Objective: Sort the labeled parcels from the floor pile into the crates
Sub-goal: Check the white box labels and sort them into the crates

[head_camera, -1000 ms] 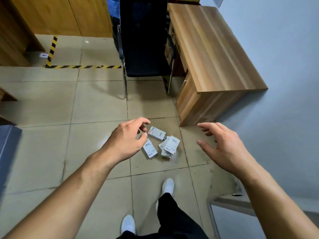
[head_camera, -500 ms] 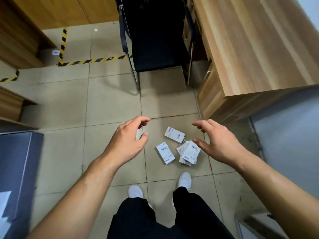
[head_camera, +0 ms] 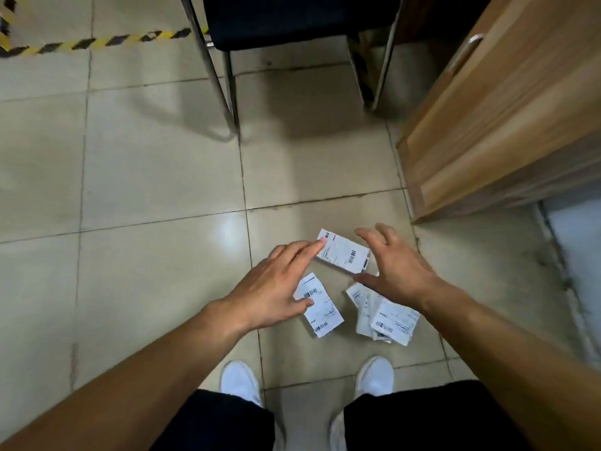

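Several small white labeled parcels lie in a loose pile on the tiled floor in front of my feet. The far parcel (head_camera: 344, 252) lies between my two hands. My left hand (head_camera: 276, 288) is open over the near-left parcel (head_camera: 320, 304), its index fingertip at the far parcel's corner and its thumb across the near-left one. My right hand (head_camera: 395, 265) hovers open, fingers spread, beside the far parcel and above a small stack of parcels (head_camera: 383, 315) at the right. Neither hand grips anything. No crate is in view.
A black chair (head_camera: 292, 17) with metal legs (head_camera: 224, 86) stands just beyond the pile. A wooden cabinet (head_camera: 507, 125) with a handle closes the right side. Yellow-black floor tape (head_camera: 97, 42) runs at the far left. My white shoes (head_camera: 240, 382) stand close below the parcels.
I have bent down toward the floor; the parcels look much larger. Both hands dropped from above the pile to right over the parcels, the left fingertip now at the far parcel.
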Available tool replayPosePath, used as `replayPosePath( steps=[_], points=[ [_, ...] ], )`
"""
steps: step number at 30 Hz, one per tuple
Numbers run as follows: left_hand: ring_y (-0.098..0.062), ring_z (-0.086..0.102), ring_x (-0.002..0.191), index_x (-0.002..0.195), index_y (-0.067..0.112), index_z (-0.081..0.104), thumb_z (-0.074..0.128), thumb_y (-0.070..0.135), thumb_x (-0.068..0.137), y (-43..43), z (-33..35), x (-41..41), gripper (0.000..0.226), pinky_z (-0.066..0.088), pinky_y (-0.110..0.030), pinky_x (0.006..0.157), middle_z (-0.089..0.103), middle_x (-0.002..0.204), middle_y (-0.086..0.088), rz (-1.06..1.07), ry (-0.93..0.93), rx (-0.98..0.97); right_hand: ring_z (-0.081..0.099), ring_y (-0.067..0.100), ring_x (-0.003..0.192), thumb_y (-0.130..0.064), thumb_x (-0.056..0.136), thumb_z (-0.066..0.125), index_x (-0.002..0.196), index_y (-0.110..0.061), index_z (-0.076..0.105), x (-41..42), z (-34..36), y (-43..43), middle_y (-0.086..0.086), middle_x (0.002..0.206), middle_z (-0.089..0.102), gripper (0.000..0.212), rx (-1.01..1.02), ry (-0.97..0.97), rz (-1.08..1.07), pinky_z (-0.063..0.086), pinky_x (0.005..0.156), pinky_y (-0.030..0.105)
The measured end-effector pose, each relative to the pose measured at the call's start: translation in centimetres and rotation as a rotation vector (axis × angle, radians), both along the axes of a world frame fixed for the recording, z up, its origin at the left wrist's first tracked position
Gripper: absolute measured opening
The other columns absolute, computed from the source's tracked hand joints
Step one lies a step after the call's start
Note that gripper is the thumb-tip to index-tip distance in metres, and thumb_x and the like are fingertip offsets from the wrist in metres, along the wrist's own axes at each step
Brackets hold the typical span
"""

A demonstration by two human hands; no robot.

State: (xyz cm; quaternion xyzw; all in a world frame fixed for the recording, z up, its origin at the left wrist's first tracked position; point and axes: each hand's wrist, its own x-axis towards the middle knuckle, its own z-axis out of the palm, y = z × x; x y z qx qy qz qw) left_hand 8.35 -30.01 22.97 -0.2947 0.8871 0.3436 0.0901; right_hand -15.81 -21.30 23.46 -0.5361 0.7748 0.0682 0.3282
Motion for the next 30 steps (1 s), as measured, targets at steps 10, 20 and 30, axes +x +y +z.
replayPosePath(
  steps=[10,20,30],
  points=[
    [-0.035,-0.001,0.155,0.159,0.04,-0.003,0.082,0.043,0.076,0.7,-27.6,-4.7,0.119,0.028,-0.063,0.115,-0.008,0.169,-0.008,-0.763,-0.354,-0.222,0.016,0.037,0.15,-0.06,0.078,0.078,0.16,-0.04,-0.006,-0.5,-26.7,-3.0,0.013,0.168,-0.015,0.119,0.138,0.168,0.018,0.035,0.114,0.048],
    [-0.041,0.004,0.153,0.157,0.047,-0.01,0.078,0.014,0.083,-0.2,-38.5,-2.0,0.12,0.029,-0.056,0.115,-0.001,0.167,-0.016,-0.802,-0.311,-0.307,0.012,0.041,0.151,-0.049,0.073,0.087,0.156,-0.043,-0.019,-2.6,-37.3,-3.0,0.016,0.166,0.004,0.135,0.207,0.232,0.007,0.029,0.116,0.055],
    [-0.029,0.036,0.124,0.159,0.031,0.018,0.065,0.059,0.079,-6.1,-31.5,0.9,0.098,0.051,-0.037,0.084,0.034,0.144,-0.013,-0.454,-0.303,-0.301,0.035,0.036,0.126,-0.057,0.074,0.078,0.161,-0.034,0.006,-2.9,-31.9,-3.6,0.013,0.145,0.029,0.115,0.064,0.202,-0.091,0.043,0.104,0.044]
  ],
)
